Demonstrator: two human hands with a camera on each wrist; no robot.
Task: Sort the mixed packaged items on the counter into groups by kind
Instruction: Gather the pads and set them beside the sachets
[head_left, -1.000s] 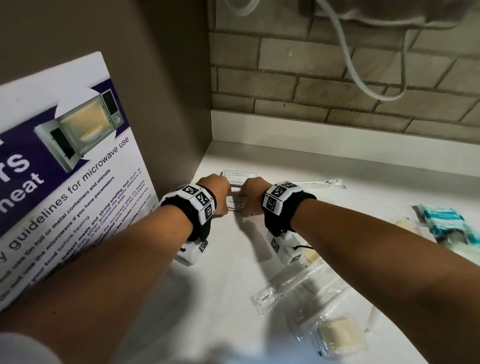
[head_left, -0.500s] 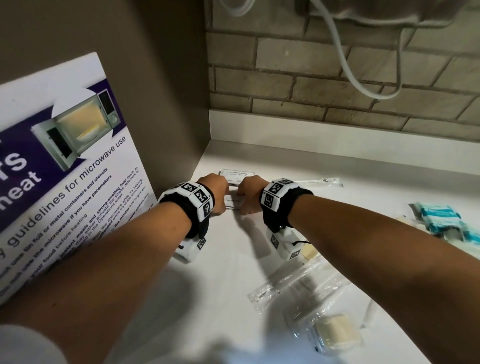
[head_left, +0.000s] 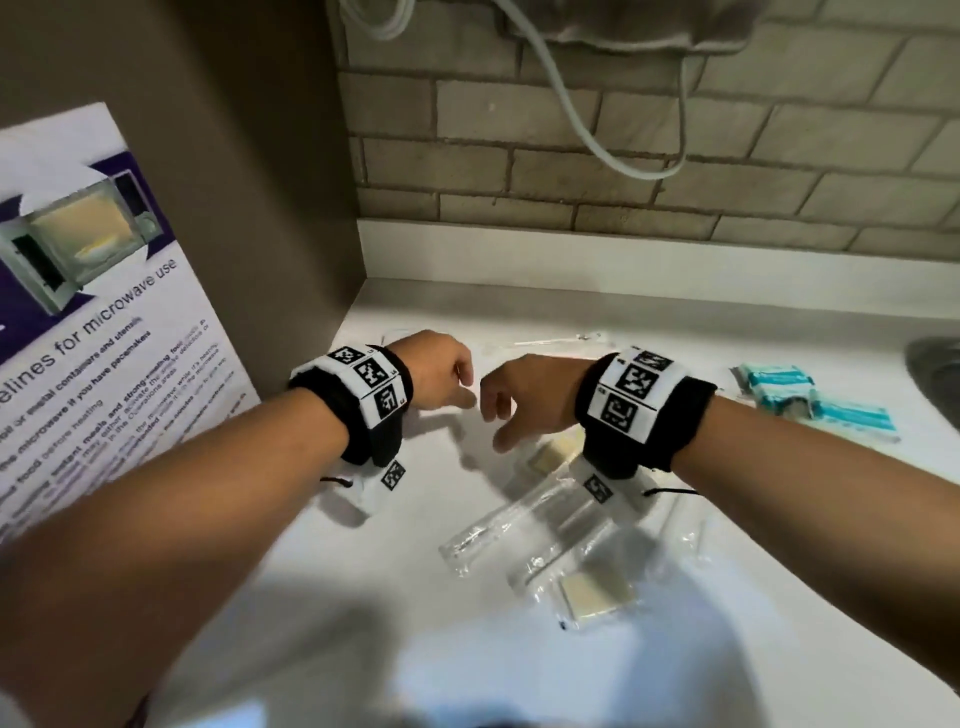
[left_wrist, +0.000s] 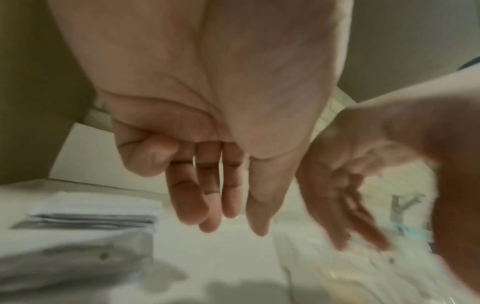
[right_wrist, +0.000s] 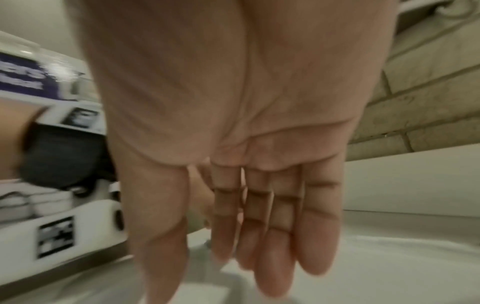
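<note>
My left hand and right hand hang close together above the white counter near its back-left corner. Both hold nothing. In the left wrist view the left hand has loose, nearly straight fingers, and a stack of flat white packets lies on the counter left of it. The right wrist view shows my right hand with straight fingers and a bare palm. Clear packets with cream squares and a long clear packet lie under my right forearm. Teal packets sit at the right.
A microwave-guideline poster leans on the brown side panel at the left. The brick wall with a hanging white cable closes off the back. A sink rim shows at the far right. A thin clear-wrapped item lies by the backsplash.
Both hands have let go of the white packets at the back corner. They have lifted, drawn back toward me and opened.
</note>
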